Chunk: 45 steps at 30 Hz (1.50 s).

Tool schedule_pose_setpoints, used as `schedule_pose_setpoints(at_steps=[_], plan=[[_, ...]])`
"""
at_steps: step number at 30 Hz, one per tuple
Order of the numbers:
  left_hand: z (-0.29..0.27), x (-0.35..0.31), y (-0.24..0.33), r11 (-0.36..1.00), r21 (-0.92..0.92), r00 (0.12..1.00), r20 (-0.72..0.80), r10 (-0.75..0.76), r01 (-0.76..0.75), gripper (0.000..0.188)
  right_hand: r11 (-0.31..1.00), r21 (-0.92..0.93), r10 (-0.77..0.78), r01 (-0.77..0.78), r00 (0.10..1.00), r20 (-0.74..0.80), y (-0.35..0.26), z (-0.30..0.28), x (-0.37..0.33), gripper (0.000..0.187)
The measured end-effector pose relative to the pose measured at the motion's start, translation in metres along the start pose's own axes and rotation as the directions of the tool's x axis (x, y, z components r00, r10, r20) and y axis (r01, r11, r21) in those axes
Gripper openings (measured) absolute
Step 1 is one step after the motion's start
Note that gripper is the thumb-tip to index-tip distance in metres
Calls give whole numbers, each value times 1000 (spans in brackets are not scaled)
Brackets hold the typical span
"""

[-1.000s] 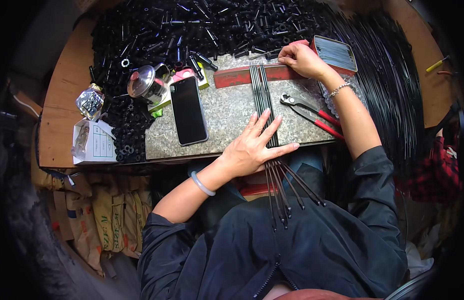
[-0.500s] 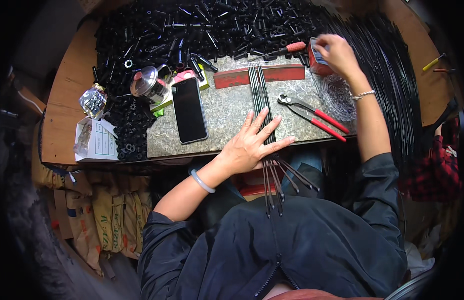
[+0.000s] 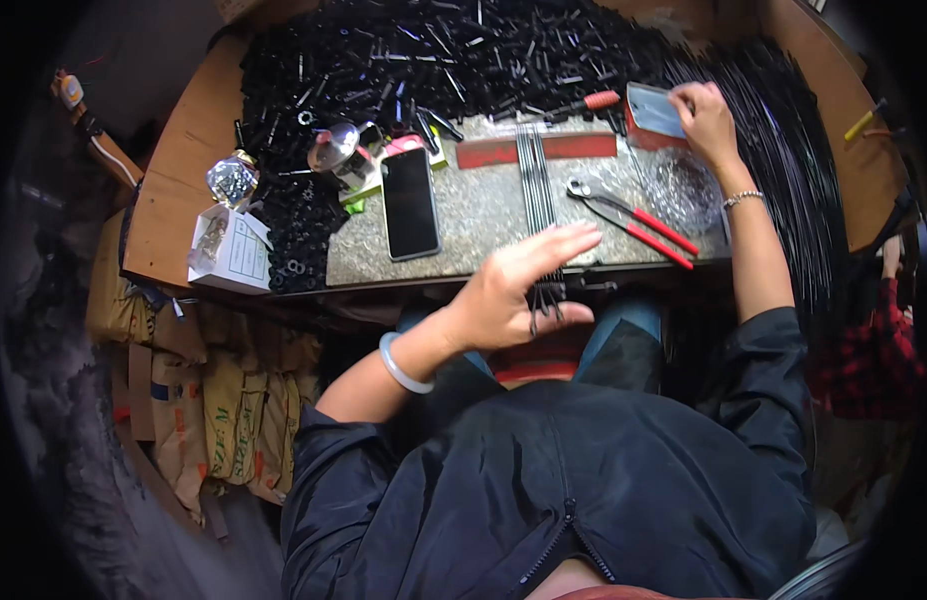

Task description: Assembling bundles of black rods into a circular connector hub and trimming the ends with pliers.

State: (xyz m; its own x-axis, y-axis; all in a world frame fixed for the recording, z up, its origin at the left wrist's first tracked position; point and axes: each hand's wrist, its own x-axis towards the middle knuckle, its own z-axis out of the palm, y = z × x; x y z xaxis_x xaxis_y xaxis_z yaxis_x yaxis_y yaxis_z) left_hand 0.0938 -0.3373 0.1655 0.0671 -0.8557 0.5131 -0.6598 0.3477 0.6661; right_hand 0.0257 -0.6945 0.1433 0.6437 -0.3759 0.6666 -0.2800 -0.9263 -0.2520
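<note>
Several thin black rods (image 3: 534, 185) lie side by side across the grey worktop, their far part over a red bar (image 3: 485, 152). Beside their near ends, at the worktop's front edge, is my left hand (image 3: 518, 280), its fingers stretched out and the thumb held apart. The rod tips (image 3: 545, 298) show between thumb and fingers. My right hand (image 3: 705, 118) is at a red box (image 3: 655, 132) with a grey inside, its fingertips pinched together by the rim. Whatever they hold, if anything, is too small to make out.
Red-handled pliers (image 3: 638, 228) and a clear plastic bag (image 3: 678, 185) lie right of the rods. A phone (image 3: 410, 205), a lidded glass jar (image 3: 335, 150) and a white box (image 3: 233, 250) stand left. Black parts (image 3: 433, 60) heap behind; long black rods (image 3: 773, 150) line the right.
My left hand has turned from lying flat on the rods to their near ends, which are now drawn together and reach less far toward me. My right hand stays at the red box.
</note>
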Motion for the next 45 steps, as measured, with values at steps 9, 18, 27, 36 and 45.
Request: schedule_pose_setpoints(at_steps=[9,18,27,36,45], plan=[[-19,12,24,995,-92,998,64,-20,26,37,757,638,-191,142,982,9,-148,-109,-60,7],[-20,4,30,1000,17,998,59,-9,8,32,749,606,-360,267,932,35,-187,-147,-102,19],[-13,12,37,995,89,998,28,48,-51,22,770,556,-364,313,931,-20,-190,-145,-102,21],[-14,6,31,995,95,998,49,31,-36,30,779,551,-352,300,936,-13,-189,-153,-106,21],[-15,9,31,989,121,995,65,77,-84,32,787,534,-359,310,933,-13,-190,-152,-107,21]])
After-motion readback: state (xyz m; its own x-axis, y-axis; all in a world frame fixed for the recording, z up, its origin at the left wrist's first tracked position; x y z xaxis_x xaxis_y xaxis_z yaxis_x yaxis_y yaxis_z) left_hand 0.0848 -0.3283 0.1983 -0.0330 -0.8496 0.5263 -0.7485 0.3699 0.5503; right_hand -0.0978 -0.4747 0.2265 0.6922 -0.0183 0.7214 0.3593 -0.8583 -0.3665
